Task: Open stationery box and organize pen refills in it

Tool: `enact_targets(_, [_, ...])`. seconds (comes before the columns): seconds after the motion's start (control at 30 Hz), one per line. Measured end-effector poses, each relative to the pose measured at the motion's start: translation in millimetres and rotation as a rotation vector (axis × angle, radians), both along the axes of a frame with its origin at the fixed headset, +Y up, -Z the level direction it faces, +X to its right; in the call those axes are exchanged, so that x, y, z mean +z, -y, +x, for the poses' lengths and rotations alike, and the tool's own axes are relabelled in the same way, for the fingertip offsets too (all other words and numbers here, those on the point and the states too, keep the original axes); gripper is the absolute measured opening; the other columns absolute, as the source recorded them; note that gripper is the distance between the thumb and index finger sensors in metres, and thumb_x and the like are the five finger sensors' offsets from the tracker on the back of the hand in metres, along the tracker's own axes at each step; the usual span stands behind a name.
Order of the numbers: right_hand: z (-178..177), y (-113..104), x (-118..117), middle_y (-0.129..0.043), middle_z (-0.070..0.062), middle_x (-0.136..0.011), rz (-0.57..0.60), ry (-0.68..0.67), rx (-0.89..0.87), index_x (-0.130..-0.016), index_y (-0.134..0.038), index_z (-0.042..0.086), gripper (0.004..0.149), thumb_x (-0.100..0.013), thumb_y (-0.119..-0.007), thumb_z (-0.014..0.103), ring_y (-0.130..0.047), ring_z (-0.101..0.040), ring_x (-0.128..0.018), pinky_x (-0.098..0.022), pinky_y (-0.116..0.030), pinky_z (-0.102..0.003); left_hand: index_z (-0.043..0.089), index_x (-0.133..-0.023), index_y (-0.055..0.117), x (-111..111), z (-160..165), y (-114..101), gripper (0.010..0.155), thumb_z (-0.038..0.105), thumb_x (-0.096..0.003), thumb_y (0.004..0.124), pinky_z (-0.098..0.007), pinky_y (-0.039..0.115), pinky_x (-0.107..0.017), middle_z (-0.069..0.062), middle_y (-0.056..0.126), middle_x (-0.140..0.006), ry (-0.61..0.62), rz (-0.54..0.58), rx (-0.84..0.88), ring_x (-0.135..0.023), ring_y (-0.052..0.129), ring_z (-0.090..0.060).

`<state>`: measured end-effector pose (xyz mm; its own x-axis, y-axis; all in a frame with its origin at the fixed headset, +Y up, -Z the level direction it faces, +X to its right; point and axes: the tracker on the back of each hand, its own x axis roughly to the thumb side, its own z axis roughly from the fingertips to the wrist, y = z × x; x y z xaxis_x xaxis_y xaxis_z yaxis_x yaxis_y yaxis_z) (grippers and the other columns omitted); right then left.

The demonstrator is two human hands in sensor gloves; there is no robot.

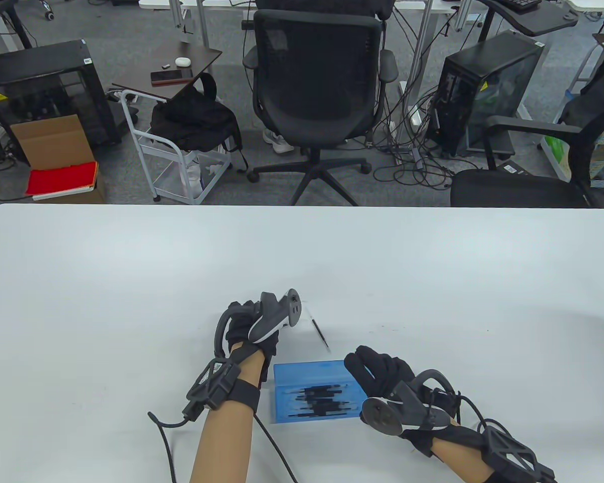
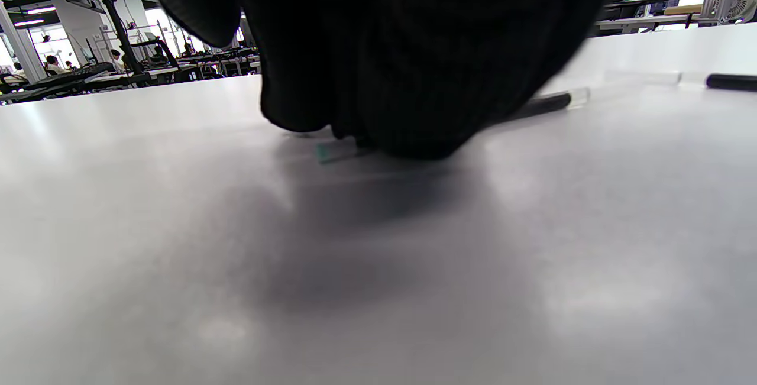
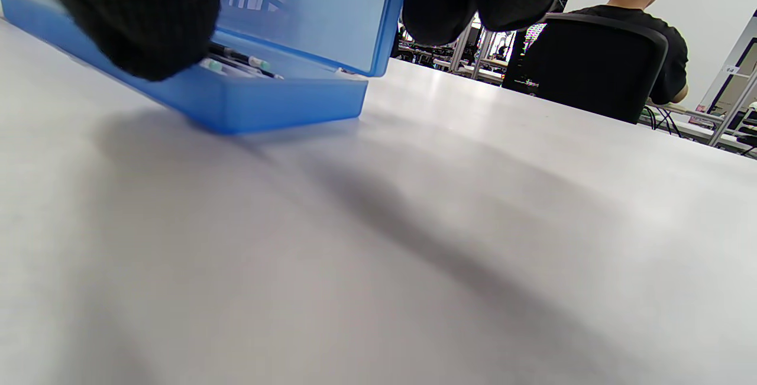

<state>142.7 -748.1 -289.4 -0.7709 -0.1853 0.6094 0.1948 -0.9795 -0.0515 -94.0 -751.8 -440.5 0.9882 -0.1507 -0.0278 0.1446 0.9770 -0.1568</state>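
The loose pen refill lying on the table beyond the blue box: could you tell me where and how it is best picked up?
Pinch the pen refill at mid-length, from above. It lies flat and thin on the white table, so fingertips must close across its narrow width. The left hand is nearest.

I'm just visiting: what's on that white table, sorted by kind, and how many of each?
Hands: 2, left hand and right hand
Blue box: 1
Loose pen refills: 2
Refills in the box: several, too blurred to count
Total: 5, plus those in the box
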Motion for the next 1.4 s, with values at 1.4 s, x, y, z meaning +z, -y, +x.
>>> enact_targets(1.4, [0, 0, -1, -0.02, -0.029, -0.122, -0.007, 0.0, -0.004, -0.113, -0.001, 0.013, 0.113, -0.044, -0.081, 0.053, -0.062, -0.048, -0.105, -0.078, -0.06, -0.062, 0.021, -0.084, 0.09, 55, -13, -65, 0.047, 0.03, -0.039, 0.099, -0.06, 0.064, -0.081, 0.0, 0.103, -0.08, 0.154, 0.213, 0.138, -0.083, 0.101, -0.028])
